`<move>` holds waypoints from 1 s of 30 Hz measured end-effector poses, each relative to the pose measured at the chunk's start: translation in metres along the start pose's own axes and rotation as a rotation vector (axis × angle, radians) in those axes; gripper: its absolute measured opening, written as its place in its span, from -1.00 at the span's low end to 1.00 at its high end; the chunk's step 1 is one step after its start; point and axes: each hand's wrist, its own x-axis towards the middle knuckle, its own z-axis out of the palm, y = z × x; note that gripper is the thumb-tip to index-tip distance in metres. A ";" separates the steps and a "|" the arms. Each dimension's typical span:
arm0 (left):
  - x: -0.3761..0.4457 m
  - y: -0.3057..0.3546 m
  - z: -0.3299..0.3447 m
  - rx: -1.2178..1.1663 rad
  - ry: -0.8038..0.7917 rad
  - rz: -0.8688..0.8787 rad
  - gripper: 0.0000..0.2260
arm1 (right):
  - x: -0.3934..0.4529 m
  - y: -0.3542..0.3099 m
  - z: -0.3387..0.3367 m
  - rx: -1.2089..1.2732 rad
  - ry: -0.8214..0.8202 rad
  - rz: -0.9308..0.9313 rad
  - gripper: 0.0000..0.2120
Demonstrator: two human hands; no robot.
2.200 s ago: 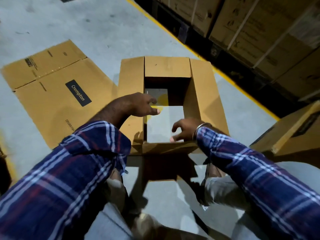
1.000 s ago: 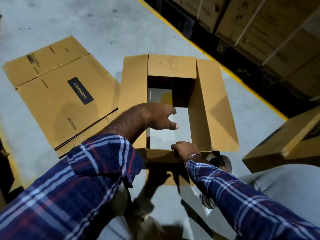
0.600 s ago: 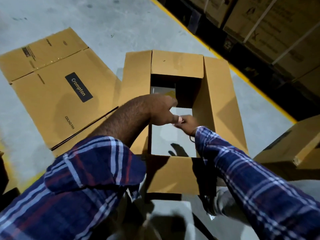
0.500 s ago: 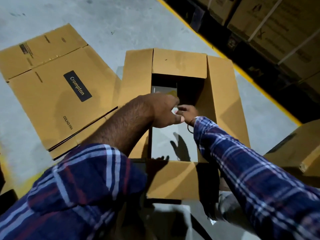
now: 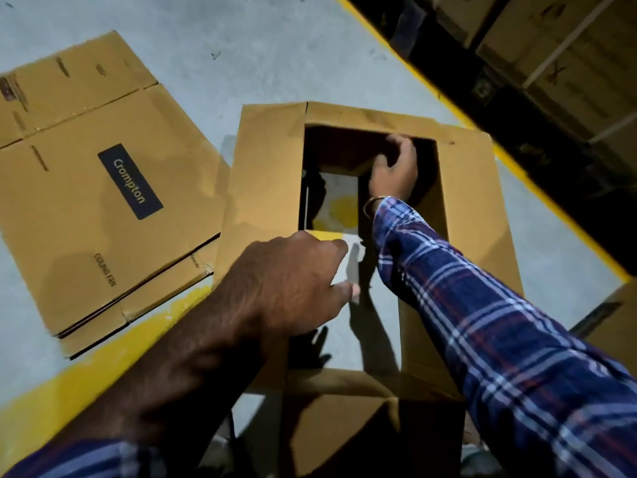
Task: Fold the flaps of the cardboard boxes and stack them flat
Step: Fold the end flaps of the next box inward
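An open cardboard box [image 5: 262, 188] stands on the floor in the middle, its top flaps spread outward. It has no bottom, so the grey floor shows through it. My right hand [image 5: 394, 167] reaches deep inside and touches a brown inner flap at the far wall, its fingers blurred. My left hand [image 5: 293, 284] hovers over the left rim of the opening with relaxed fingers and holds nothing. To the left, flattened boxes with a "Crompton" label [image 5: 120, 188] lie stacked on the floor.
A yellow floor line [image 5: 537, 188] runs along the right, with dark racking and stacked cartons [image 5: 568, 70] behind it. Another cardboard box [image 5: 617, 326] sits at the right edge. A second yellow stripe [image 5: 69, 391] crosses the floor at the lower left.
My right hand has moved from the near edge across the opening to the far inner wall. The near flap now lies folded outward. My head has moved closer over the box.
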 end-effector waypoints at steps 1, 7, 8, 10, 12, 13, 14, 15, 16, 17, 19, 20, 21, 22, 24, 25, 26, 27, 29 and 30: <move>0.004 -0.001 -0.002 -0.011 0.008 0.003 -0.51 | 0.010 -0.004 0.003 -0.017 0.029 -0.138 -0.63; 0.023 -0.005 -0.006 -0.042 0.006 0.010 -0.51 | 0.090 -0.025 0.025 -0.539 -0.242 -0.285 -0.34; 0.025 -0.008 -0.006 -0.045 -0.010 0.005 -0.50 | 0.103 -0.024 0.030 -0.656 -0.318 -0.261 -0.34; 0.028 -0.014 -0.005 -0.045 -0.020 0.002 -0.50 | 0.125 -0.021 0.040 -0.861 -0.481 -0.216 -0.40; 0.030 -0.019 -0.004 -0.046 -0.031 0.005 -0.51 | 0.136 -0.016 0.051 -1.035 -0.633 -0.183 -0.41; 0.030 -0.022 -0.003 -0.039 -0.038 0.005 -0.50 | 0.138 -0.012 0.058 -1.091 -0.697 -0.179 -0.38; 0.030 -0.025 0.001 -0.023 -0.035 0.006 -0.50 | 0.138 -0.006 0.065 -1.116 -0.737 -0.171 -0.36; 0.029 -0.030 0.005 -0.002 -0.016 0.007 -0.49 | 0.137 0.001 0.071 -1.112 -0.737 -0.174 -0.40; 0.028 -0.033 0.009 0.021 0.016 0.011 -0.47 | 0.138 0.008 0.075 -1.091 -0.710 -0.185 -0.48; 0.026 -0.037 0.013 0.038 0.050 0.017 -0.46 | 0.138 0.014 0.077 -1.065 -0.667 -0.204 -0.59; 0.023 -0.039 0.018 0.048 0.093 0.009 -0.43 | 0.143 0.020 0.082 -1.010 -0.604 -0.214 -0.72; 0.022 -0.038 0.018 0.056 0.102 0.000 -0.42 | 0.145 0.021 0.084 -0.989 -0.590 -0.209 -0.73; 0.020 -0.037 0.017 0.056 0.101 -0.004 -0.42 | 0.147 0.023 0.087 -0.975 -0.587 -0.201 -0.73; 0.019 -0.036 0.016 0.051 0.094 -0.004 -0.42 | 0.146 0.024 0.090 -0.969 -0.592 -0.186 -0.70; 0.017 -0.034 0.016 0.049 0.074 -0.003 -0.41 | 0.142 0.027 0.090 -0.978 -0.626 -0.134 -0.54; 0.016 -0.033 0.014 0.051 0.063 -0.010 -0.39 | 0.139 0.027 0.086 -0.988 -0.655 -0.130 -0.43; 0.014 -0.031 0.012 0.046 0.049 -0.025 -0.40 | 0.135 0.028 0.080 -0.994 -0.699 -0.141 -0.32; 0.013 -0.031 0.011 0.039 0.027 -0.046 -0.42 | 0.132 0.028 0.073 -0.992 -0.743 -0.155 -0.22; 0.010 -0.027 0.004 0.023 -0.075 -0.085 -0.48 | 0.127 0.026 0.057 -0.987 -0.797 -0.183 -0.11; 0.007 -0.026 0.001 0.010 -0.109 -0.087 -0.49 | 0.122 0.023 0.049 -0.973 -0.813 -0.187 -0.10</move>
